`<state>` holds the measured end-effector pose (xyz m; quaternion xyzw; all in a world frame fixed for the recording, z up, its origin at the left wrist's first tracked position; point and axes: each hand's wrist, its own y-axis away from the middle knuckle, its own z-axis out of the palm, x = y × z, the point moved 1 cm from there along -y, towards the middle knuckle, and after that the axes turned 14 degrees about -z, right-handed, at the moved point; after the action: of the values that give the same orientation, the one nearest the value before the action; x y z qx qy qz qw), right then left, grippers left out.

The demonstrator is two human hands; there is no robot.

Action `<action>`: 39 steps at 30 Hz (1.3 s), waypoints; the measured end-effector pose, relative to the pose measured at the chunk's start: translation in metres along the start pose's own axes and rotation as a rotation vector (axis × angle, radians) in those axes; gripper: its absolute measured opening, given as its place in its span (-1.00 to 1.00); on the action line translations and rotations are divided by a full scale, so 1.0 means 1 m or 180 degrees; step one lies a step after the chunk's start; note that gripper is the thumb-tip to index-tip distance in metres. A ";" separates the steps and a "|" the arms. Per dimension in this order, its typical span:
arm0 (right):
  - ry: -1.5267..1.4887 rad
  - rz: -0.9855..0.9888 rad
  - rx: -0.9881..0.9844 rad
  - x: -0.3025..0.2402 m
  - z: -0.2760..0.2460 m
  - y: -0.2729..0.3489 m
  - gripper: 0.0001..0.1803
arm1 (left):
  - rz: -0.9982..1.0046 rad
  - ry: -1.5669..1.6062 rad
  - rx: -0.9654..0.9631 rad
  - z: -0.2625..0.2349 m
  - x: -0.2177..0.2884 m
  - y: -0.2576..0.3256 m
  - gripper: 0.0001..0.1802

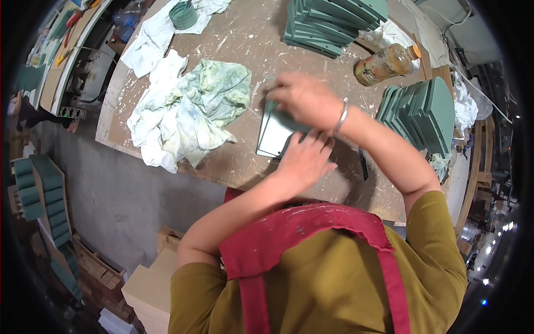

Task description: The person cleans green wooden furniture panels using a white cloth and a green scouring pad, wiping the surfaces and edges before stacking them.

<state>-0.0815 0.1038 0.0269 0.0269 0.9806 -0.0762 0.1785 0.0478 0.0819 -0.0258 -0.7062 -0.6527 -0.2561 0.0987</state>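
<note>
A flat panel with a pale, shiny face and dark green edging lies on the worktable in front of me. My left hand rests at the panel's near right side, fingers stretched out and thumb apart. Over the panel's far part is my right hand, with a silver bangle on its wrist. Motion blurs its bent fingers, and whether they hold anything cannot be made out. Between the hands a dark green part of the panel shows. A slim black tool lies on the table beneath my right forearm.
Stained cloths lie on the worktable at left, near a green round container. Stacks of green panels stand at the back and right. Between them a bottle with an orange cap leans over. Cardboard boxes stand below left.
</note>
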 end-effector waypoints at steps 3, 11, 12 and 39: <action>-0.0025 -0.0524 -0.0230 -0.032 0.024 -0.008 -0.72 | 0.0125 0.0921 0.0765 0.018 -0.019 -0.016 -0.37; 0.0372 0.1069 -0.0184 0.053 0.002 0.014 -0.73 | 0.0404 -0.0359 0.0724 0.007 -0.018 -0.021 -0.31; 0.0582 0.1125 -0.0177 0.061 -0.004 0.021 -0.74 | 0.0396 -0.0374 0.0642 0.004 -0.016 -0.022 -0.32; -0.0113 0.3175 0.1002 0.019 0.006 0.107 -0.67 | 0.0163 0.0025 0.0673 -0.002 -0.016 -0.024 -0.36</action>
<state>-0.0886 0.2090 -0.0007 0.5159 0.8221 -0.1289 0.2035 0.0233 0.0700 -0.0364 -0.7073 -0.6574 -0.1859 0.1818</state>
